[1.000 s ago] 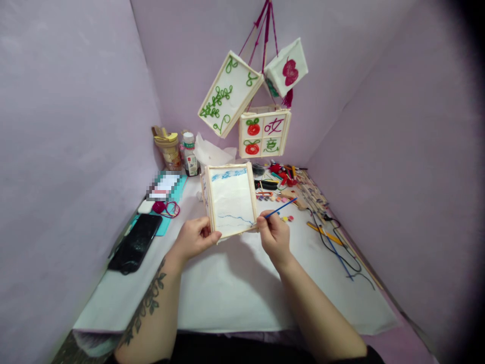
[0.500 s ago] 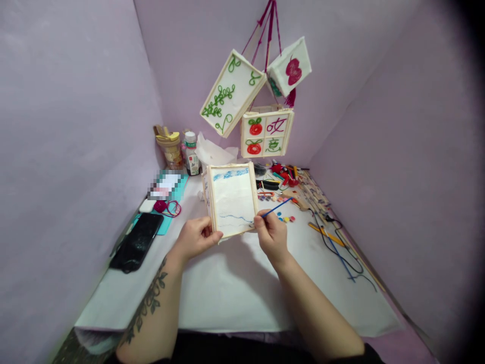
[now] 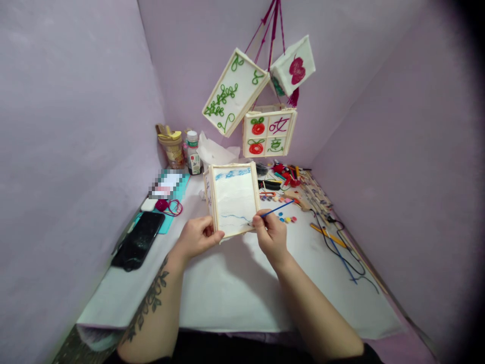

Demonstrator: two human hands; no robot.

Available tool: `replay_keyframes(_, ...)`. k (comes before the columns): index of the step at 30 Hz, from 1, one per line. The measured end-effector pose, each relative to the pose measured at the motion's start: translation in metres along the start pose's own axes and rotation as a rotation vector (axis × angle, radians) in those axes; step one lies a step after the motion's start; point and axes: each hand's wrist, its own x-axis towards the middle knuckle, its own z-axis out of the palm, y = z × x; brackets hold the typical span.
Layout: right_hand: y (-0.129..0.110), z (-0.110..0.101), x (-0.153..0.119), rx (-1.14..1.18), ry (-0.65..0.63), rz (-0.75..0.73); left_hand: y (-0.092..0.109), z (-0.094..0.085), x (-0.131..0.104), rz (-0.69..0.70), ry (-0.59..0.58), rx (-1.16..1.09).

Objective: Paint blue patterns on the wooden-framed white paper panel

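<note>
A box-shaped paper lantern (image 3: 235, 199) with a pale wooden frame is held up in front of me, tilted slightly. Its white face carries a blue band along the top and thin wavy blue lines near the bottom. My left hand (image 3: 199, 235) grips its lower left corner, thumb on the front edge. My right hand (image 3: 272, 233) is closed around a thin blue paintbrush (image 3: 278, 208), whose tip is at the lower right of the face. Small paint pots (image 3: 287, 218) in blue, yellow and red stand on the table beyond the right hand.
Decorated lanterns (image 3: 270, 134) hang on purple cords at the back wall. A black phone (image 3: 139, 241) and purple yarn (image 3: 162, 205) lie left. A bottle (image 3: 194, 156) and a yellow-lidded cup (image 3: 175, 149) stand behind. Pliers (image 3: 270, 185), an orange-yellow tool (image 3: 329, 235) and a black cable (image 3: 346, 254) lie right.
The brush tip has shifted slightly left and up on the lantern's face. The whole view has moved a little; both hands keep their hold.
</note>
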Motion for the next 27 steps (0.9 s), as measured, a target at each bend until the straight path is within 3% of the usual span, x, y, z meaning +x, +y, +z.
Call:
replay_keyframes(13,-0.008,0.005,-0.005,0.113,-0.044,0.028,0.002,-0.001,0.000,-0.008,-0.003,-0.021)
replay_keyframes(15,-0.009,0.002,-0.005,0.235,-0.002,0.086,0.002,-0.001,0.000,-0.003,-0.005,-0.019)
replay_keyframes(17,-0.007,-0.007,-0.001,0.381,0.128,0.169,0.001,0.000,0.000,0.004,-0.005,-0.019)
replay_keyframes(22,0.031,-0.045,0.016,0.498,0.497,0.304,-0.002,-0.001,0.000,0.019,0.015,-0.022)
replay_keyframes(25,0.069,-0.062,0.016,0.342,0.559,0.329,-0.002,0.000,0.001,0.026,0.026,-0.012)
replay_keyframes(27,0.094,-0.067,0.011,0.228,0.527,0.365,-0.003,0.000,0.002,0.029,0.035,-0.006)
